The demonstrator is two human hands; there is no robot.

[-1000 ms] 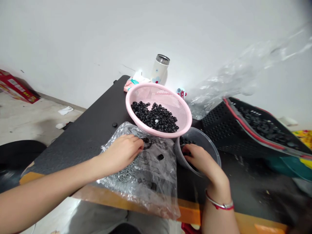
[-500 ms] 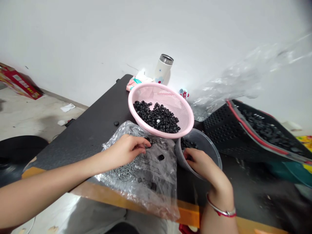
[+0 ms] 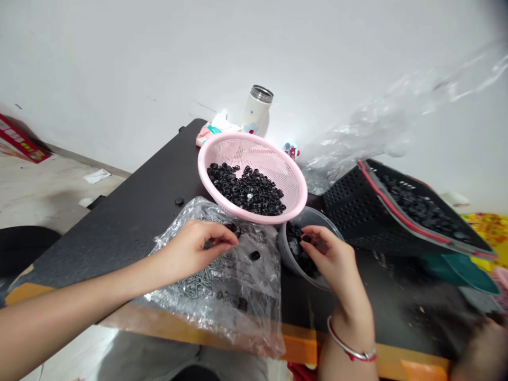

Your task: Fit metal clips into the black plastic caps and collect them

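Observation:
My left hand hovers above a clear plastic bag, its thumb and fingertips drawn together; whatever may be between them is too small to make out. Under and below that hand lie many silver screws on the plastic. Over the near side of a clear plastic tub, my right hand pinches a small black plastic part between thumb and forefinger. More black parts fill the bottom of the tub. A loose black piece rests on the bag between my hands.
Behind the bag stands a pink mesh basket with many black parts. A black crate with a red rim holds more, at right. Farther back are a white bottle and a tissue pack. Another person's blurred hand shows at lower right.
My right hand has risen from inside the tub and now shows a black part in its pinch. My left hand's fingers have come closer together. The view has shifted slightly right.

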